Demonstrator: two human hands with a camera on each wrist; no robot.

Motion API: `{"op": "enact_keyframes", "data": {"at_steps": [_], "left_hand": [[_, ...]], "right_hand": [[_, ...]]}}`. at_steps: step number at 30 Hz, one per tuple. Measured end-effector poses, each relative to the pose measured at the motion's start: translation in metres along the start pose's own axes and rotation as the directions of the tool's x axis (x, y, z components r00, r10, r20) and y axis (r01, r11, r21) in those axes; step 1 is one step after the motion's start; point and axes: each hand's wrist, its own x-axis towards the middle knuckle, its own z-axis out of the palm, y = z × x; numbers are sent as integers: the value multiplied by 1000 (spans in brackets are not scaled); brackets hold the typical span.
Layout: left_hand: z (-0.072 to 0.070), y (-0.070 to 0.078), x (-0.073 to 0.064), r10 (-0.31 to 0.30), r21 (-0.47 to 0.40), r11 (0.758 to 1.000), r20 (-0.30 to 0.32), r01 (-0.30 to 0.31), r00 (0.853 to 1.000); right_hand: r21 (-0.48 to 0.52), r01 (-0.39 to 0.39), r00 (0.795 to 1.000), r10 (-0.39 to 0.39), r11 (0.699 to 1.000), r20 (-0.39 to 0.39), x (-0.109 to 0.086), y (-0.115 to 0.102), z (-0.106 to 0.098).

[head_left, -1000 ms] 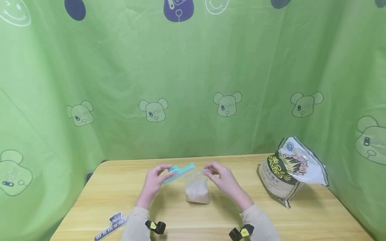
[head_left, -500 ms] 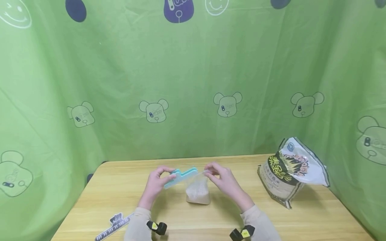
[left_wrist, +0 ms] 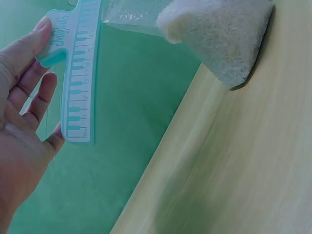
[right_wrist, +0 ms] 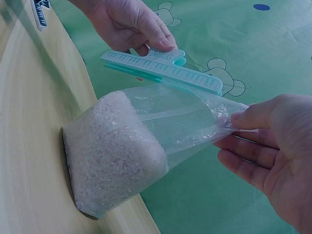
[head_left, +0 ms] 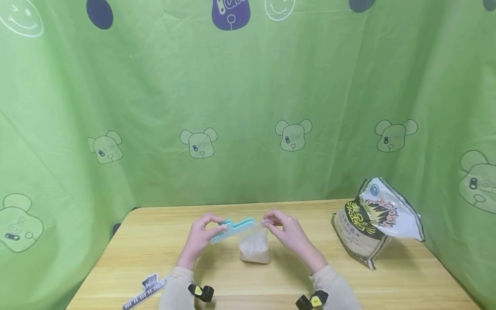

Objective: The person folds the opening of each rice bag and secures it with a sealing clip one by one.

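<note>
The left hand pinches a teal bag clip at the mouth of a clear rice bag. The right hand pinches that bag's top right corner. The bag stands on the bench.

A light wooden tabletop fills the lower part of the frame. At its middle stands a clear bag of rice. A large printed rice sack stands at the right. A black piano-key clip lies flat at the lower left edge.
</note>
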Motion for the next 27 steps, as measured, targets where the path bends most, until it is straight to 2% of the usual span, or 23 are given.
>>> {"op": "enact_keyframes", "data": {"at_steps": [8,14,20,27], "left_hand": [[0,0,1,22,39,999,15,-23,1000],[1,6,0,64,66,996,29,-66,998],[2,7,0,125,97,987,37,-128,991],[2,15,0,188,148,970,50,-193,981]], "right_hand": [[-9,51,998,-51,999,-36,0,0,2],[-8,80,996,-80,997,-48,-1,1,2],[2,28,999,-28,1000,-26,0,-2,1],[-8,20,1000,-20,1000,-21,0,-1,2]]}}
